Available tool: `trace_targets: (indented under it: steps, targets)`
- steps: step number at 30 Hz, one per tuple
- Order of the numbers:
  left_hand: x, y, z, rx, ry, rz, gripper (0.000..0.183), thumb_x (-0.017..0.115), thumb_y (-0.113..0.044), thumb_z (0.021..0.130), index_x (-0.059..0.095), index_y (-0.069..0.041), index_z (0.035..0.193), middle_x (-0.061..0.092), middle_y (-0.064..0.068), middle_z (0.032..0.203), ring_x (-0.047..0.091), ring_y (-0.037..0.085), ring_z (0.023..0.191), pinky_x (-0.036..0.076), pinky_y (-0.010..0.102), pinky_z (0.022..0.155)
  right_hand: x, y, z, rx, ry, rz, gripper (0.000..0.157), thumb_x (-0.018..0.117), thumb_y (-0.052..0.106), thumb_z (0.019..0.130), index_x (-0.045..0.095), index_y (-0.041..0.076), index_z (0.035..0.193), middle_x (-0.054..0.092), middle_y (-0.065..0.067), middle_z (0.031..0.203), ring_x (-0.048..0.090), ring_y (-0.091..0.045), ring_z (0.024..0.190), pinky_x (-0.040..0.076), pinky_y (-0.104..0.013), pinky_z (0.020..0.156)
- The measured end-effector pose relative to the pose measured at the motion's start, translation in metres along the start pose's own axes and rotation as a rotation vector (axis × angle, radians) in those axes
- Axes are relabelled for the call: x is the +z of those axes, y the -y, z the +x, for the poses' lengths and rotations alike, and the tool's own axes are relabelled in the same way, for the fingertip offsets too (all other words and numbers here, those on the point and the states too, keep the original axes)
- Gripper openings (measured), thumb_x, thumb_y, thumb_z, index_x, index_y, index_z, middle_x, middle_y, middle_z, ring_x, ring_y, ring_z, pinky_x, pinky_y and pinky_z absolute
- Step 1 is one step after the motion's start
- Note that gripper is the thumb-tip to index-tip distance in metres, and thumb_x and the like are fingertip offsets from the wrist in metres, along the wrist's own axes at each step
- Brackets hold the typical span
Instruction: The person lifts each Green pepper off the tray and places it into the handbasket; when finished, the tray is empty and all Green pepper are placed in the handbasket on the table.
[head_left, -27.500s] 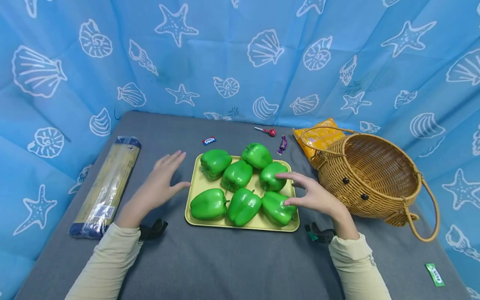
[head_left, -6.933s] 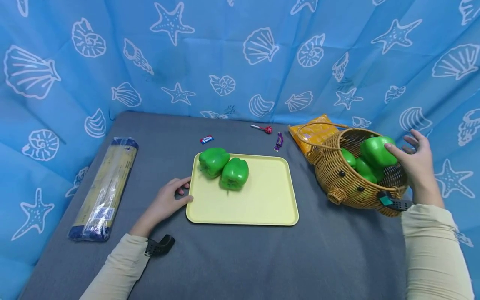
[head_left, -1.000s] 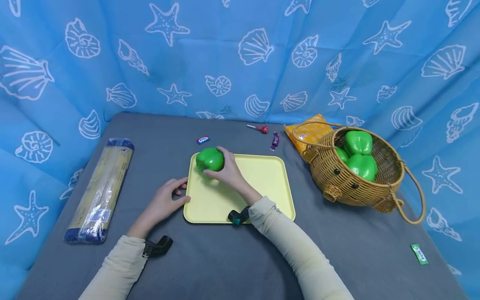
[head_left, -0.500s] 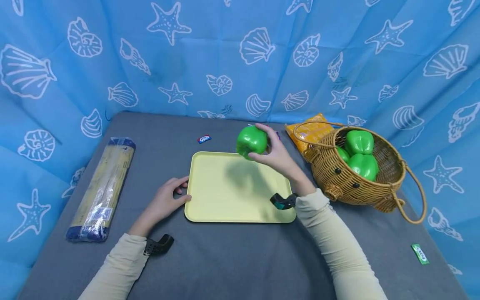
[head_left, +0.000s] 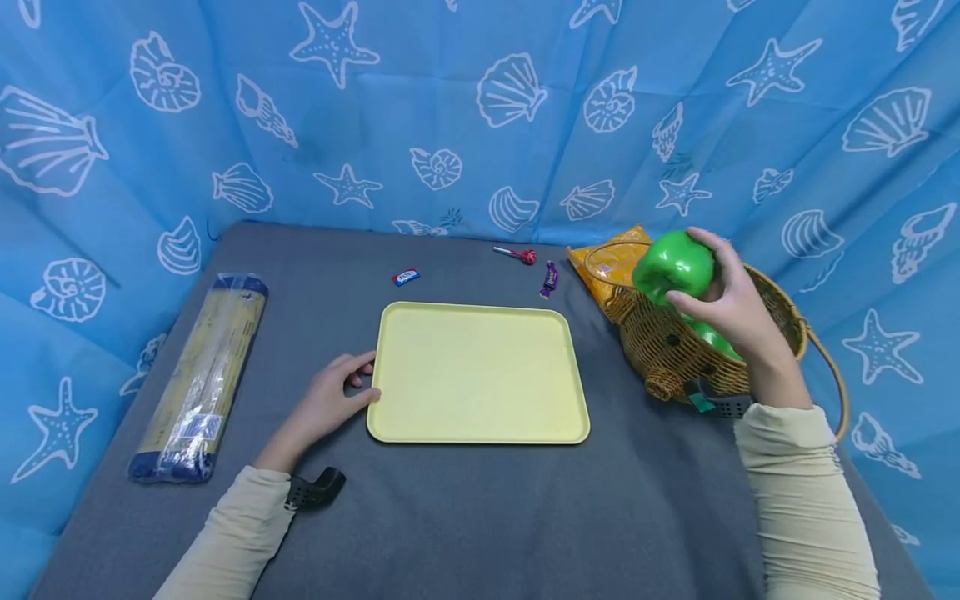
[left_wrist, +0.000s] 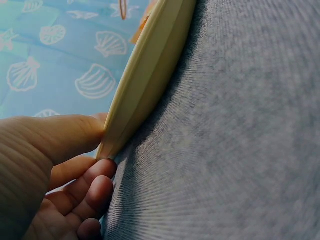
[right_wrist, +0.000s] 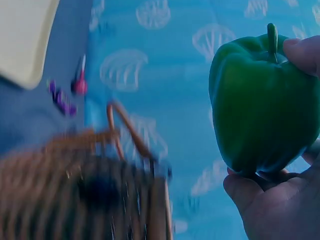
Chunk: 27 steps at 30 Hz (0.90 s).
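Observation:
My right hand (head_left: 742, 310) grips a green bell pepper (head_left: 672, 265) between thumb and fingers, over the near-left rim of a wicker basket (head_left: 647, 343) with a pig's snout. More green pepper (head_left: 714, 337) shows inside the basket, partly hidden by the hand. In the right wrist view the held pepper (right_wrist: 257, 112) has its stem up, with the blurred basket (right_wrist: 60, 195) to the lower left. My left hand (head_left: 327, 406) holds the left edge of a bare pale yellow tray (head_left: 480, 375); in the left wrist view thumb and fingertips meet the tray's rim (left_wrist: 142, 75).
A long clear pack with blue ends (head_left: 201, 379) lies at the left. Behind the tray are a small blue-red candy (head_left: 406, 277), a lollipop (head_left: 525, 255) and a purple-wrapped candy (head_left: 550, 279). An orange packet (head_left: 611, 262) lies behind the basket; a blue curtain (head_left: 450, 108) hangs behind.
My right hand has lifted the last pepper off the tray and carried it right, to the basket. Earlier, the other peppers left the tray too. The left hand keeps its place at the tray.

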<state>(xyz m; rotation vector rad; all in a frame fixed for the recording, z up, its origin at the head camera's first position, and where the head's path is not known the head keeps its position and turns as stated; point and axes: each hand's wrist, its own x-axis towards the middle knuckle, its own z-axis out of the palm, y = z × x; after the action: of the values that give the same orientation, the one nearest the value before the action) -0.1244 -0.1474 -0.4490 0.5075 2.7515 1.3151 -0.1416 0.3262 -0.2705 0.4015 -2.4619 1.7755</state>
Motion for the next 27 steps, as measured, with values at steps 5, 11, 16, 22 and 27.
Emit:
trace_targets:
  steps: [5, 11, 16, 22, 27]
  targets:
    - [0.001, 0.000, 0.000, 0.007, -0.003, -0.001, 0.057, 0.067, -0.017, 0.079, 0.045, -0.005, 0.130, 0.054, 0.005, 0.101, 0.047, 0.015, 0.082, 0.039, 0.034, 0.073, -0.031, -0.012, -0.009, 0.055, -0.133, -0.053, 0.073, 0.058, -0.007, 0.080, 0.023, 0.019, 0.139, 0.027, 0.001, 0.123, 0.043, -0.008, 0.100, 0.043, -0.012, 0.069]
    - [0.002, 0.001, 0.001, 0.009, -0.004, 0.009, 0.057, 0.067, -0.017, 0.079, 0.045, -0.004, 0.130, 0.054, 0.004, 0.101, 0.047, 0.014, 0.081, 0.039, 0.034, 0.073, -0.047, -0.025, -0.012, 0.104, -0.221, -0.154, 0.076, 0.059, -0.001, 0.081, 0.017, 0.021, 0.141, 0.019, -0.002, 0.138, 0.028, -0.013, 0.124, 0.029, -0.015, 0.095]
    - [0.001, 0.001, -0.001, -0.004, -0.004, 0.002, 0.057, 0.067, -0.018, 0.079, 0.045, -0.005, 0.130, 0.054, 0.004, 0.101, 0.047, 0.014, 0.081, 0.039, 0.034, 0.073, -0.050, -0.026, -0.012, 0.112, -0.274, -0.223, 0.077, 0.058, 0.005, 0.083, 0.013, 0.025, 0.142, 0.003, 0.004, 0.148, -0.003, -0.009, 0.134, 0.000, -0.028, 0.108]
    - [0.001, 0.000, -0.002, -0.014, -0.008, -0.009, 0.056, 0.066, -0.017, 0.079, 0.045, -0.005, 0.130, 0.054, 0.004, 0.101, 0.047, 0.015, 0.081, 0.038, 0.034, 0.073, -0.049, -0.020, -0.012, 0.096, -0.283, -0.204, 0.074, 0.058, 0.006, 0.084, 0.016, 0.024, 0.142, 0.006, 0.004, 0.148, 0.000, -0.009, 0.135, 0.002, -0.024, 0.108]
    - [0.002, 0.000, -0.002, -0.013, -0.002, 0.005, 0.056, 0.066, -0.017, 0.080, 0.045, -0.004, 0.129, 0.054, 0.004, 0.100, 0.047, 0.015, 0.081, 0.038, 0.034, 0.072, -0.043, -0.015, -0.013, 0.109, -0.245, -0.290, 0.071, 0.055, 0.011, 0.086, 0.014, 0.025, 0.142, 0.007, 0.004, 0.148, 0.002, -0.009, 0.135, 0.004, -0.028, 0.108]
